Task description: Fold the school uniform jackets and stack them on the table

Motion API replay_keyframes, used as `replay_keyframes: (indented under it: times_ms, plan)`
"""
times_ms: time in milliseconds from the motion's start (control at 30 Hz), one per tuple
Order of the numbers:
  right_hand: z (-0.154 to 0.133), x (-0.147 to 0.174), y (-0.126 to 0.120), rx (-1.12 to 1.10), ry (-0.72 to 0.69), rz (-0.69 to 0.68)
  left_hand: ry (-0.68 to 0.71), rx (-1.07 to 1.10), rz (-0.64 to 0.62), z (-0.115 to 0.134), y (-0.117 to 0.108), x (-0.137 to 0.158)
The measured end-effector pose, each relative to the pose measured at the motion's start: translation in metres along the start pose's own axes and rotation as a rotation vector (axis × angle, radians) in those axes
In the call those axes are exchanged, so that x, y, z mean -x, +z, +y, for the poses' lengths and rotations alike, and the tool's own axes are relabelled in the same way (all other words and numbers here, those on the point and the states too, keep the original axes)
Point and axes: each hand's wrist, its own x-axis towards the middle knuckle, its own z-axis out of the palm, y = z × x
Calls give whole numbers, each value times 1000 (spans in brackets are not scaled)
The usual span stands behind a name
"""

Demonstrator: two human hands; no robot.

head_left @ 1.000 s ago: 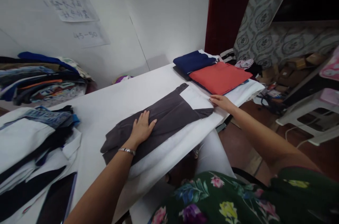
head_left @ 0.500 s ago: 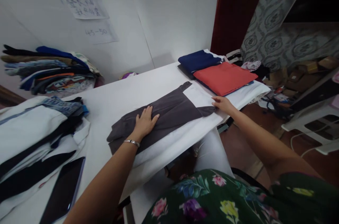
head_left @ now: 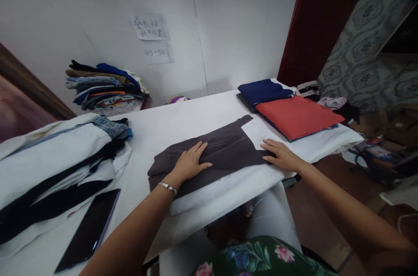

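Observation:
A dark grey folded garment (head_left: pixel 225 145) lies on the white-covered table (head_left: pixel 209 110) in front of me. Two narrow ends of it reach to the right, with bare white cloth between them. My left hand (head_left: pixel 189 163) rests flat on its middle, fingers spread. At its right end, my right hand (head_left: pixel 281 154) lies palm down over the nearer narrow end, fingers stretched out; part of that end is hidden beneath it.
Folded red (head_left: pixel 298 115) and navy (head_left: pixel 264 91) garments are stacked at the right back. A loose clothes heap (head_left: pixel 58 154) and a dark phone-like slab (head_left: pixel 89 228) lie left. A clothes pile (head_left: pixel 107 86) stands beyond the table by the wall.
My right hand has gone from pinching at the garment's near right end to lying flat over it. The left hand stays on the cloth. The view has shifted left.

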Motion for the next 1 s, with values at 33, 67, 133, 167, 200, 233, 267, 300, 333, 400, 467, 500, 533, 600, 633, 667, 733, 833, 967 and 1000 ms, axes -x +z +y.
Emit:
replay_keyframes:
  times_ms: [33,67,133,167,200,233,267,300,333,400,467,500,533,600,633,667,733,833,967,1000]
  plan:
    - [-4,-6,-3,-14,-1,20,-5,0,0,0,1,-1]
    - [-10,-14,-8,-34,-11,54,-8,0,1,0,2,-1]
    - [-28,-33,-17,-78,-48,135,-3,7,8,2,4,-1]
    - [-39,-44,-20,-97,-70,166,-3,14,12,3,5,-1]
    - [-51,-56,-22,-112,-93,183,-5,25,16,4,7,1]
    - [-64,-68,-22,-120,-117,187,-10,39,18,6,9,2]
    - [-76,-80,-19,-121,-144,179,-19,53,19,6,10,4]
    - [-87,-92,-14,-115,-172,162,-29,68,22,7,12,5]
    - [-97,-102,-7,-104,-199,132,-39,83,27,8,13,7]
    - [-113,-117,12,-66,-230,30,-59,116,32,9,14,10]
    - [-120,-125,32,-21,-231,-79,-78,151,28,8,14,13]
    - [-121,-126,41,-3,-230,-113,-84,167,25,8,13,15]
    - [-120,-126,48,9,-232,-126,-87,181,24,7,12,18]
    - [-117,-125,58,14,-242,-105,-91,196,35,3,10,24]
    - [-114,-124,60,11,-248,-91,-98,198,50,1,10,28]
    - [-112,-123,61,7,-253,-80,-115,196,73,-2,9,33]
    - [-109,-122,61,2,-264,-67,-189,182,155,-9,8,42]
    - [-109,-122,62,6,-274,-46,-421,131,338,-24,5,57]
    - [-110,-123,64,19,-272,-30,-794,271,427,-50,0,72]
    - [-110,-123,64,22,-271,-33,-860,366,422,-56,-1,74]
